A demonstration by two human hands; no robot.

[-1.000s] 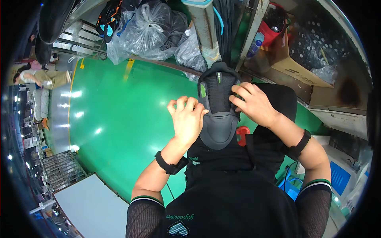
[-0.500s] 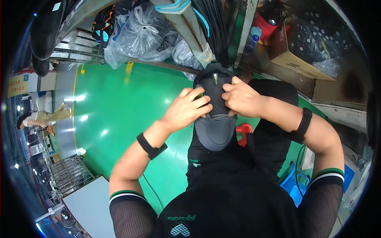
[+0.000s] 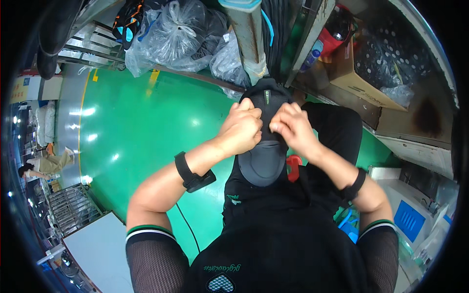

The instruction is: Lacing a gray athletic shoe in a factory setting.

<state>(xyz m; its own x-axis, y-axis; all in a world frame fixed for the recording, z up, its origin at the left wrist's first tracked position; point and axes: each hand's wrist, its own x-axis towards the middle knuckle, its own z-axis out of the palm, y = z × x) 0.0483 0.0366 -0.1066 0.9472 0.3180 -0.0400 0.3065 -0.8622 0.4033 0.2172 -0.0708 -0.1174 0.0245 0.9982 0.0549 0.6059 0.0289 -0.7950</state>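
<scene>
A black shoe (image 3: 264, 163) lies over my lap, its smooth dark grey rounded toe toward me and its collar pointing away. A small light green-and-white tag shows on its tongue. My left hand (image 3: 242, 123) is closed in a fist on the shoe's left side, its fingers curled at the upper's edge. On the right side my right hand (image 3: 294, 128) is closed, thumb and forefinger pinched together over the upper. Whatever is between those fingertips is too small or hidden to make out. Both wrists wear black bands.
A metal post (image 3: 246, 36) rises just beyond the shoe. Clear plastic bags (image 3: 176, 36) sit on a rack at far left. A cardboard box (image 3: 359, 80) stands on a shelf at far right. A red object (image 3: 293, 168) shows beside the shoe. Another person (image 3: 49, 163) is far left.
My left hand's fingers have curled from lying along the shoe's edge into a fist. My right hand has turned more upright, its forearm now lower. My view has shifted slightly.
</scene>
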